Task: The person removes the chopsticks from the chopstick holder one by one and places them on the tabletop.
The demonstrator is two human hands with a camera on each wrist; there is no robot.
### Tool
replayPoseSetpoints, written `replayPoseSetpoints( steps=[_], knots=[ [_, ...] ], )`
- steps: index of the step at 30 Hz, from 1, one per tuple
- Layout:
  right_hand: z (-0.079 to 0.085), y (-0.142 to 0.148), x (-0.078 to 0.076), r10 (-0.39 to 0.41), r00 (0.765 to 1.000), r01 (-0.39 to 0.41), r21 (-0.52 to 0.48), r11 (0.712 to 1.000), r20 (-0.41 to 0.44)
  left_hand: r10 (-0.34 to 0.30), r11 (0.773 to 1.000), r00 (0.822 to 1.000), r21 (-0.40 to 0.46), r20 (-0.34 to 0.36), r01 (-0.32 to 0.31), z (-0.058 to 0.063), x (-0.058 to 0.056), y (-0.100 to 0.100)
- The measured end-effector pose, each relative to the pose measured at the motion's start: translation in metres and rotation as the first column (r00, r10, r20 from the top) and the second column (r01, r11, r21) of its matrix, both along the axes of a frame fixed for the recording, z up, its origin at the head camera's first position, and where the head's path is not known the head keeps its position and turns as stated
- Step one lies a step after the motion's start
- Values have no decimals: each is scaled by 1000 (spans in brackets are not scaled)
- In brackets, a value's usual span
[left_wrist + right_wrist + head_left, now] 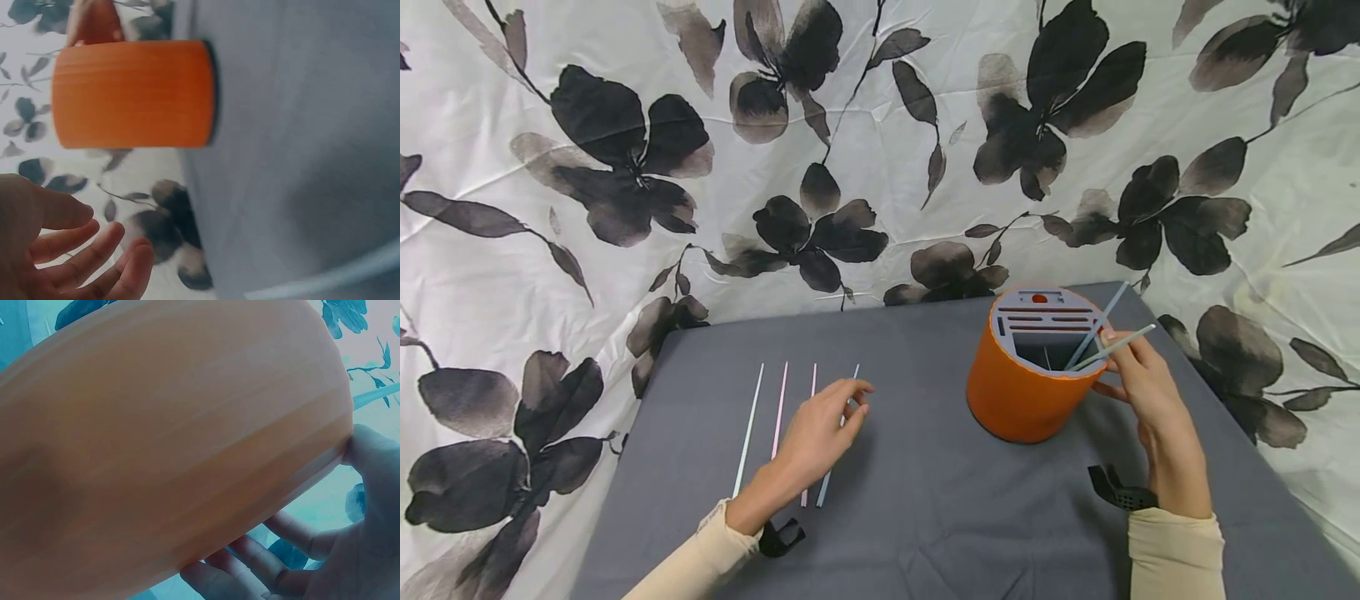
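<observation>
At four o'clock of the head view, a smooth orange cylindrical holder (pixel 1018 392) with a slotted grey top (pixel 1045 324) is gripped at its three-o'clock side by the right hand (pixel 1157 400). Nothing is held by the left hand (pixel 820 429), loosely bent at seven o'clock across slender, straight sticks (pixel 781 396). Holder: presumably stiff, best grasped by the wall; sticks: probably light, pinched midway.
</observation>
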State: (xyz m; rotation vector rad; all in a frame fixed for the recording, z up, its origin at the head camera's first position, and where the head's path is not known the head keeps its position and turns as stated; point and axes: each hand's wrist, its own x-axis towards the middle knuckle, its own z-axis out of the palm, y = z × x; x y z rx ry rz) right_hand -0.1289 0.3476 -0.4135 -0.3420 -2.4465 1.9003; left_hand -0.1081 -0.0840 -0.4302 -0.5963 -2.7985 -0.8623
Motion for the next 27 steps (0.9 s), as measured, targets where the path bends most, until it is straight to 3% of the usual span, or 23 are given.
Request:
replayPoseSetpoints(
  steps=[8, 15, 22, 27],
  knots=[
    [-1, -4, -1, -11, 1000, 11, -6, 1000, -3, -68, 985, 997, 162, 28, 62, 17, -28, 42],
    [1, -2, -2, -26, 1000, 26, -5, 1000, -3, -180, 928, 979, 345, 92, 138, 36, -47, 88],
    [0, -4, -2, -13, 1000, 13, 32, 999, 6, -229, 872, 964, 469, 136, 141, 49, -56, 128],
    [0, -4, -2, -15, 1000, 15, 35, 999, 12, -228, 854, 970, 496, 86, 157, 55, -55, 146]
  ],
)
